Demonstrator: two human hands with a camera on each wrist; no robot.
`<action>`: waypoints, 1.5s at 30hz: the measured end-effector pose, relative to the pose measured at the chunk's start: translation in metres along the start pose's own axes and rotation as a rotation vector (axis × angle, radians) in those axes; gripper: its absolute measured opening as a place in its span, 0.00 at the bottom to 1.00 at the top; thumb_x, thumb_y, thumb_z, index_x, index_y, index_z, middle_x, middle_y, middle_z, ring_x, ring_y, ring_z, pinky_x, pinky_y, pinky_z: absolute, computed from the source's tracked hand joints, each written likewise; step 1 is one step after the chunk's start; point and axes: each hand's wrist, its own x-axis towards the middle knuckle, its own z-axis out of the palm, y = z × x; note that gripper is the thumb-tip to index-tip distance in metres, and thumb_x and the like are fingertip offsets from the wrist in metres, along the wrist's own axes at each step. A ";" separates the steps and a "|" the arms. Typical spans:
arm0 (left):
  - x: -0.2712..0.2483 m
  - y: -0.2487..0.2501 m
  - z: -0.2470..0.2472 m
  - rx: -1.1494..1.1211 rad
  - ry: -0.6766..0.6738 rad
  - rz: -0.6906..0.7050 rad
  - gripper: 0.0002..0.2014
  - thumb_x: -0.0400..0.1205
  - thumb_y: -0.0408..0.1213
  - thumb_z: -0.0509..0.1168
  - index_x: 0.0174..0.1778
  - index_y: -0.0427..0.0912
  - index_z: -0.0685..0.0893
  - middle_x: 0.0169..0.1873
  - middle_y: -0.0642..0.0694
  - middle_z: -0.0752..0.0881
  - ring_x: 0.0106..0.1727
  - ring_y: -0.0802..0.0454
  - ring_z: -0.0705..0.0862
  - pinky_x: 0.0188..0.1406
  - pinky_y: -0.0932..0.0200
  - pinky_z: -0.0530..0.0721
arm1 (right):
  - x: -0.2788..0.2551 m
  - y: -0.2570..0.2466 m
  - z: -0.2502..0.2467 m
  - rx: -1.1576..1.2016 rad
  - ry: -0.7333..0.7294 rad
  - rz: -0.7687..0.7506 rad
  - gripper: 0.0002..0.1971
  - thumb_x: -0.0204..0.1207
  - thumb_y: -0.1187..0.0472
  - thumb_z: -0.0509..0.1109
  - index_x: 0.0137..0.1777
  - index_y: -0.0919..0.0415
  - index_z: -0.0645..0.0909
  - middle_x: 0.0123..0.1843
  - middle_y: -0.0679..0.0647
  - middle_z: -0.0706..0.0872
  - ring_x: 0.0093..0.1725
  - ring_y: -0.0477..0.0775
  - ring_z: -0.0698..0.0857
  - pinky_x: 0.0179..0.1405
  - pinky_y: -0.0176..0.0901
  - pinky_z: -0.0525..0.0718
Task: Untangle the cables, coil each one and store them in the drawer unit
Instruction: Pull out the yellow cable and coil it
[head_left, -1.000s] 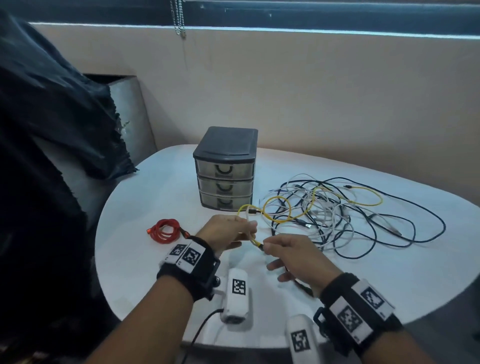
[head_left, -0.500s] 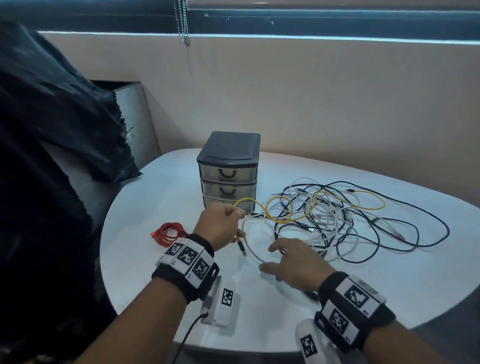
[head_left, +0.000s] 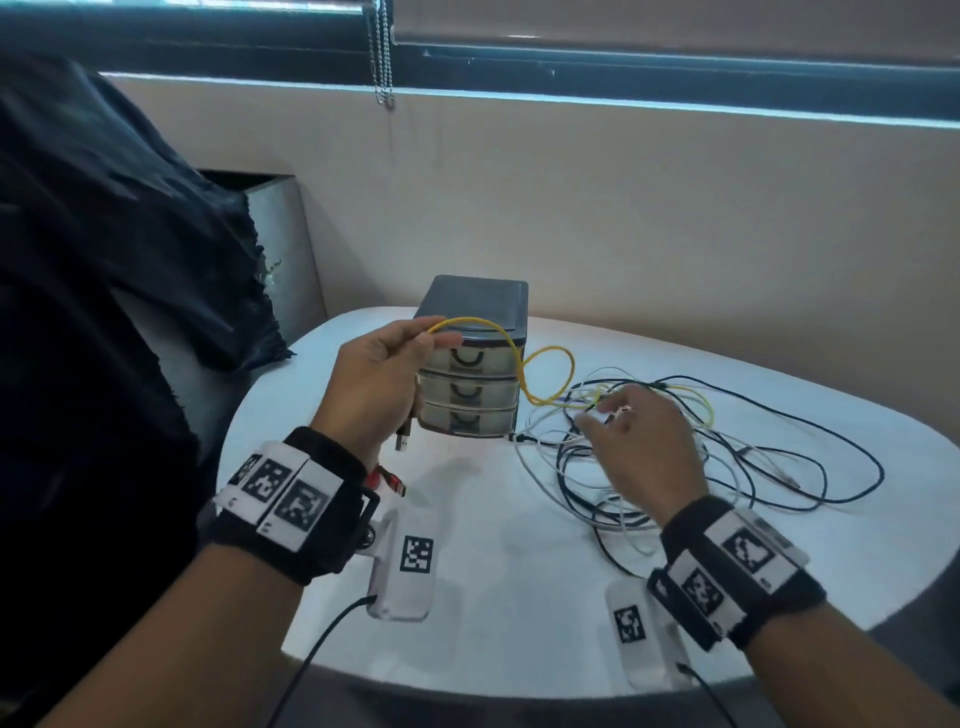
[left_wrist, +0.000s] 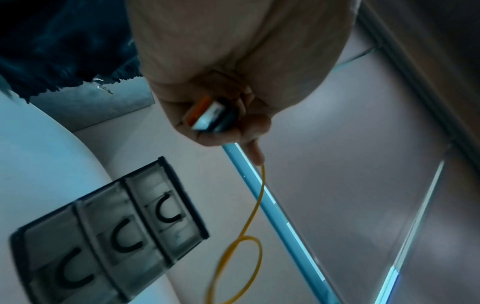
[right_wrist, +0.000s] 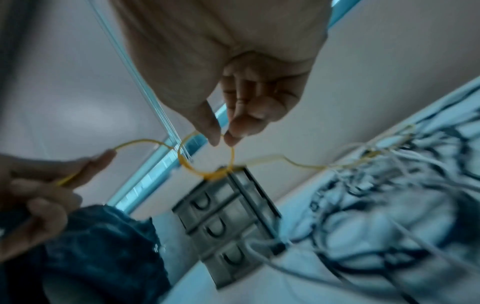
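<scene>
The white table (head_left: 467, 649) carries a dark three-drawer unit (head_left: 475, 364) toward its far side, all three drawers closed. Right of the unit sprawls the tangle of black and white cables (head_left: 727, 467), lying loose on the tabletop. A coiled red cable (head_left: 387, 480) peeks out on the table just behind the left wrist.

The left hand (head_left: 374, 384) is raised in front of the drawer unit, fingers curled round the yellow cable (head_left: 545, 374) — its plug (left_wrist: 207, 117) sits clamped in the fist, the metal end poking out below. From that hand the yellow cable arcs across the unit's front, makes one loop in the air and runs down into the tangle.

The right hand (head_left: 639, 447) hovers over the near edge of the tangle; the wrist view shows thumb and forefinger (right_wrist: 231, 133) pinching the top of the yellow loop — the other fingers loosely bent behind.
</scene>
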 end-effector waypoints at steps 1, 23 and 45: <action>-0.002 0.007 -0.003 -0.021 -0.012 0.006 0.12 0.90 0.32 0.59 0.58 0.46 0.87 0.50 0.55 0.93 0.20 0.54 0.69 0.21 0.65 0.73 | 0.004 -0.012 -0.007 0.060 -0.005 -0.020 0.13 0.74 0.49 0.77 0.52 0.52 0.80 0.38 0.49 0.86 0.43 0.54 0.85 0.47 0.47 0.81; -0.013 -0.016 -0.008 0.074 -0.091 -0.251 0.10 0.84 0.45 0.68 0.50 0.43 0.92 0.47 0.51 0.93 0.27 0.54 0.74 0.27 0.62 0.66 | -0.014 -0.070 -0.009 0.186 -0.366 -0.342 0.05 0.75 0.59 0.78 0.46 0.52 0.84 0.30 0.45 0.86 0.26 0.41 0.77 0.33 0.38 0.75; -0.020 -0.003 0.019 -0.131 -0.139 -0.427 0.10 0.87 0.40 0.59 0.46 0.41 0.83 0.36 0.46 0.83 0.26 0.55 0.72 0.18 0.64 0.67 | -0.033 -0.064 -0.001 -0.005 0.037 -0.611 0.05 0.76 0.47 0.75 0.44 0.43 0.91 0.62 0.43 0.81 0.65 0.45 0.73 0.58 0.33 0.69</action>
